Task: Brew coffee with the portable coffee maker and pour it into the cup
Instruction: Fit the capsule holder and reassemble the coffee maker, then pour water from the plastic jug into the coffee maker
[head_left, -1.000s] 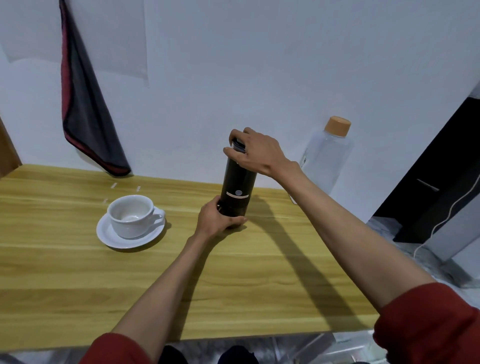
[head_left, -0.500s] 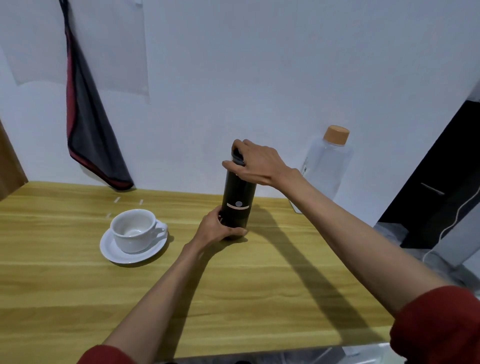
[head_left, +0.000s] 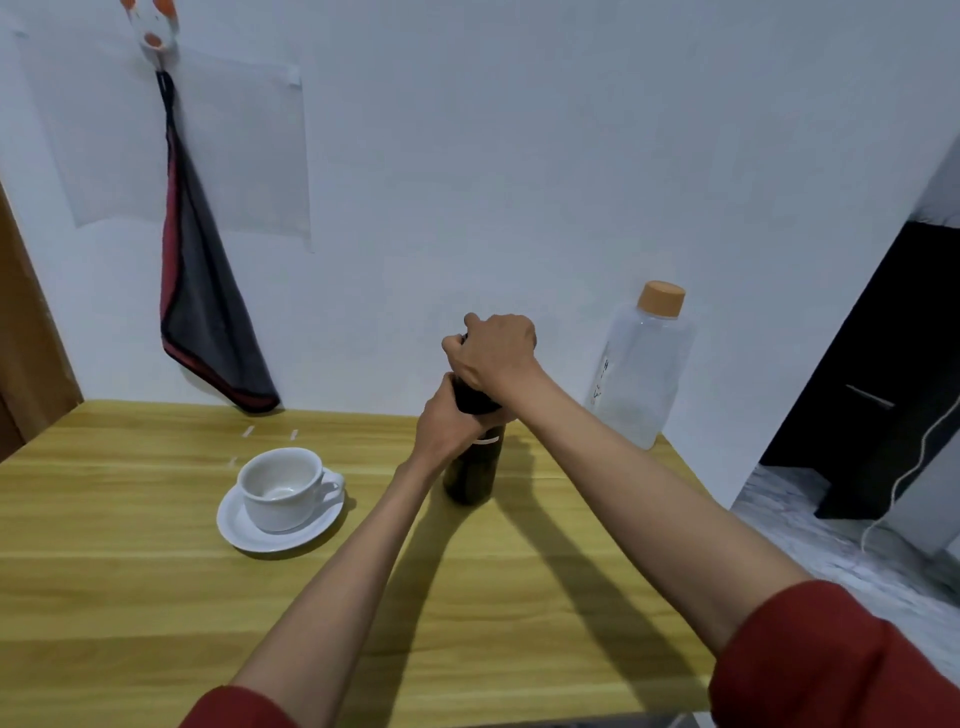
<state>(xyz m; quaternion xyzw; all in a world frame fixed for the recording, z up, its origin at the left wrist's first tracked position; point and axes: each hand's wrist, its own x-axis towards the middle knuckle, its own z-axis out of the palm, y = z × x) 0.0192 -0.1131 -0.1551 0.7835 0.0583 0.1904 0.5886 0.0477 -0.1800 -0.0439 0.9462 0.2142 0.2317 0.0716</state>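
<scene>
The black cylindrical portable coffee maker (head_left: 474, 475) stands upright on the wooden table (head_left: 156, 597), just right of the cup. My right hand (head_left: 493, 356) is clamped over its top and hides the cap. Around the maker's upper body, just under the right hand, my left hand (head_left: 449, 423) is wrapped. A white cup (head_left: 280, 488) sits empty on a white saucer (head_left: 244, 530) to the left, its handle pointing right towards the maker.
A clear plastic bottle (head_left: 641, 374) with an orange cap stands against the wall at the back right. A dark grey and red cloth (head_left: 200, 306) hangs from a wall hook at the left. The table's right edge drops to the floor, where a white cable (head_left: 883, 525) lies.
My left hand has slid up from the maker's base to its upper body. My right hand stays on the top. The view has tilted upward, showing more wall.
</scene>
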